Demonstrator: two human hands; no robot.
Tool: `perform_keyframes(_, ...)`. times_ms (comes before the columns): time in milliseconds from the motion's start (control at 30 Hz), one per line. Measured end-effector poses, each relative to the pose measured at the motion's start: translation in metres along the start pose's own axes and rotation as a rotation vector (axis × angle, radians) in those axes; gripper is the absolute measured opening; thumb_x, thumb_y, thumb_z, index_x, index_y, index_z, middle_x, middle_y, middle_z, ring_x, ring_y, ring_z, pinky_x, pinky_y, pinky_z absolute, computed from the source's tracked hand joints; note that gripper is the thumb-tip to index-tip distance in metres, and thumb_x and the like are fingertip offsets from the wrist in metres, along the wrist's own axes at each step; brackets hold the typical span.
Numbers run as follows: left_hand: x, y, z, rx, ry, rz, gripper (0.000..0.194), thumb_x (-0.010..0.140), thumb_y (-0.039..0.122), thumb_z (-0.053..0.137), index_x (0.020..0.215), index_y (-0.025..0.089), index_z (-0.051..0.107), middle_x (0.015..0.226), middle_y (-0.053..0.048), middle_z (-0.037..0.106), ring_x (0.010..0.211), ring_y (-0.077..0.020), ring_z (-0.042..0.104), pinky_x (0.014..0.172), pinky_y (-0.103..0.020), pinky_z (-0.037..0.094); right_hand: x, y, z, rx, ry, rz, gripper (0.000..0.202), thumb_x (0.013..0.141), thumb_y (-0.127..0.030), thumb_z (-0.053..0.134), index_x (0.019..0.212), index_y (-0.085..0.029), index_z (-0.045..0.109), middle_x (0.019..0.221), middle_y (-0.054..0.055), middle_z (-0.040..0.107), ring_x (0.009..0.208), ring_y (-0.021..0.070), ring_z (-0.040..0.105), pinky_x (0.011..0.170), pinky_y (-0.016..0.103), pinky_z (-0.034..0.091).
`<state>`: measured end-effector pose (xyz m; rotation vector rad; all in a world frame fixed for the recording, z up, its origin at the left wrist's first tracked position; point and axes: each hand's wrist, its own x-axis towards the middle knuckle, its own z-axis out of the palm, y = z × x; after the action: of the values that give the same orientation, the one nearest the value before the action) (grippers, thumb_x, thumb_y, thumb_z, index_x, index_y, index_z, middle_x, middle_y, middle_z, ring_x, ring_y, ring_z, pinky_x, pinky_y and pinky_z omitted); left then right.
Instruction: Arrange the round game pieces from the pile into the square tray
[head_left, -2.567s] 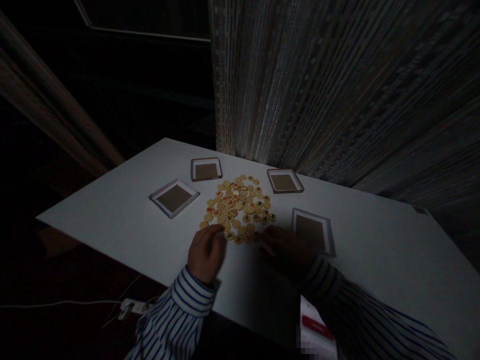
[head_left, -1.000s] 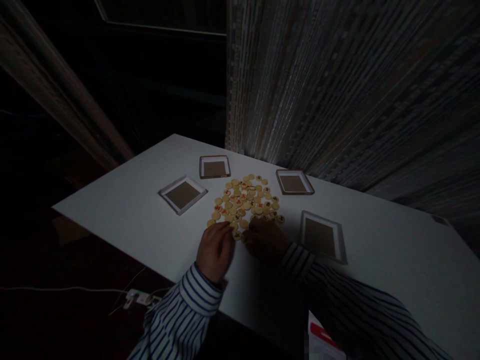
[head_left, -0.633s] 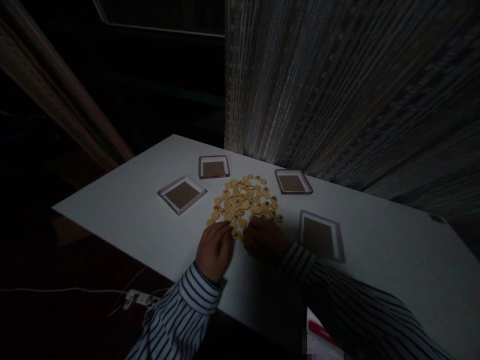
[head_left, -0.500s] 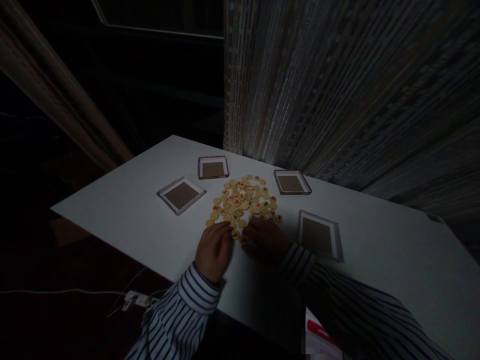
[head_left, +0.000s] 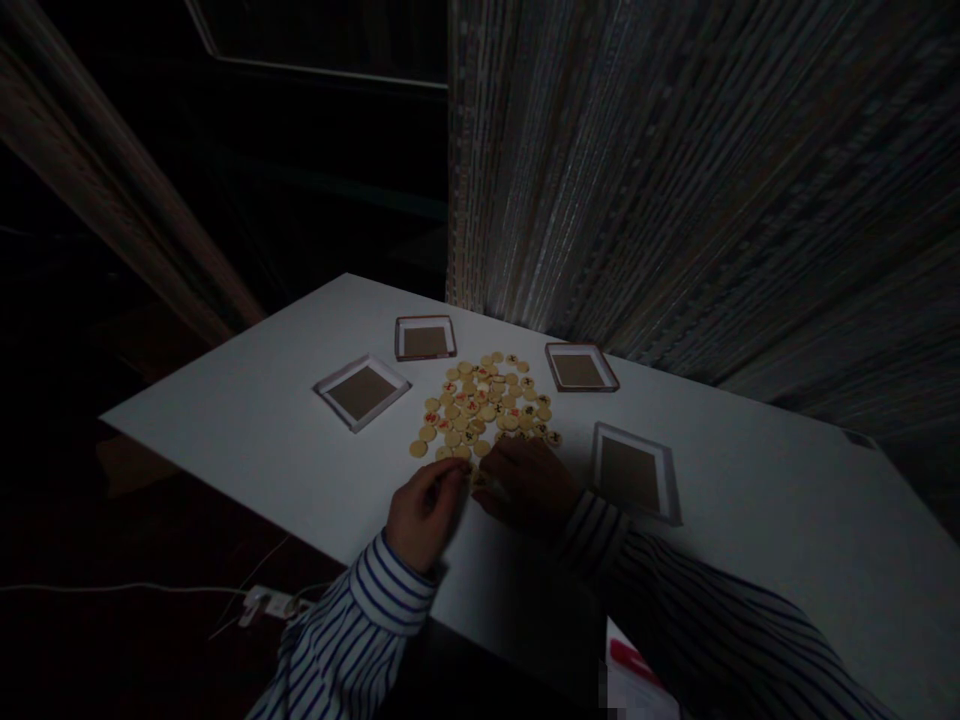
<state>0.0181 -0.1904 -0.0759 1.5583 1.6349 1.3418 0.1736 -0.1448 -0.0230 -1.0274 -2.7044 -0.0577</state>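
Observation:
A loose pile of round, pale yellow Chinese chess pieces [head_left: 487, 411] lies mid-table, some showing red or black characters, others blank faces. At the pile's near edge, my left hand [head_left: 421, 508] is closed in a pinch, thumb against fingertips, with a piece partly visible at the tips. My right hand [head_left: 531, 482] is beside it, dark and in shadow, fingers curled down over the near right pieces. One black-marked chess piece [head_left: 481, 481] shows at its fingertips, between the two hands. What lies beneath the right palm is hidden.
Four shallow trays surround the pile: a left tray [head_left: 335, 402], a back tray [head_left: 425, 355], a back right tray [head_left: 583, 386] and a right tray [head_left: 670, 475]. They stand on a white table [head_left: 225, 400]. A string curtain [head_left: 600, 180] hangs behind; a power strip [head_left: 270, 602] lies below left.
My left hand has drawn slightly down and its fingers have closed at the piece between the hands. The right hand has barely moved. The trays and pile stay in place.

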Motion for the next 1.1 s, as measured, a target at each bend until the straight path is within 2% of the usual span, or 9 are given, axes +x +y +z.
perform_keyframes(267, 0.002, 0.014, -0.004, -0.3, -0.14, -0.24, 0.028, 0.069, 0.036, 0.059, 0.086, 0.014, 0.067, 0.079, -0.007, 0.071, 0.072, -0.0171, 0.064, 0.068, -0.027, 0.051, -0.002, 0.0, 0.003, 0.022, 0.194, -0.051, 0.024, 0.078, -0.039, 0.051, 0.079, -0.017, 0.06, 0.074, 0.005, 0.059, 0.071, 0.0171, 0.052, 0.065, 0.03, 0.032)
perform_keyframes(467, 0.005, 0.02, -0.004, -0.511, -0.181, -0.42, 0.034, 0.059, 0.038, 0.068, 0.082, 0.012, 0.067, 0.073, -0.008, 0.07, 0.068, -0.0166, 0.064, 0.065, -0.026, 0.05, -0.003, 0.001, -0.001, 0.035, 0.18, -0.068, 0.029, 0.08, -0.043, 0.048, 0.078, -0.017, 0.06, 0.074, 0.005, 0.059, 0.069, 0.0164, 0.052, 0.063, 0.029, 0.032)
perform_keyframes(633, 0.007, 0.018, -0.006, -0.445, -0.184, -0.405, 0.036, 0.062, 0.041, 0.066, 0.084, 0.013, 0.069, 0.072, -0.007, 0.07, 0.063, -0.0145, 0.061, 0.058, -0.023, 0.048, -0.007, 0.002, -0.004, 0.087, 0.15, -0.1, 0.026, 0.08, -0.039, 0.049, 0.085, -0.016, 0.059, 0.079, 0.006, 0.06, 0.074, 0.0177, 0.053, 0.065, 0.03, 0.034)
perform_keyframes(800, 0.008, 0.015, -0.008, -0.389, -0.182, -0.309, 0.033, 0.068, 0.041, 0.061, 0.085, 0.015, 0.07, 0.076, -0.007, 0.07, 0.07, -0.0174, 0.062, 0.061, -0.026, 0.049, -0.01, 0.001, -0.005, 0.153, 0.127, -0.083, 0.021, 0.078, -0.033, 0.052, 0.088, -0.016, 0.058, 0.081, 0.006, 0.059, 0.076, 0.0174, 0.053, 0.066, 0.03, 0.035)
perform_keyframes(900, 0.008, 0.017, -0.008, -0.374, -0.182, -0.275, 0.032, 0.069, 0.041, 0.061, 0.084, 0.015, 0.07, 0.076, -0.007, 0.07, 0.071, -0.0177, 0.062, 0.061, -0.027, 0.049, -0.011, 0.0, -0.005, 0.17, 0.158, -0.086, 0.02, 0.079, -0.031, 0.051, 0.09, -0.016, 0.057, 0.082, 0.005, 0.059, 0.077, 0.0172, 0.052, 0.067, 0.03, 0.036)
perform_keyframes(1100, 0.009, 0.028, -0.009, -0.396, -0.152, -0.338, 0.031, 0.064, 0.04, 0.064, 0.079, 0.013, 0.067, 0.062, -0.003, 0.066, 0.053, -0.0111, 0.055, 0.048, -0.021, 0.042, -0.012, -0.001, -0.007, 0.159, 0.217, -0.085, 0.02, 0.078, -0.032, 0.053, 0.088, -0.015, 0.058, 0.081, 0.006, 0.06, 0.076, 0.0175, 0.053, 0.066, 0.03, 0.037)
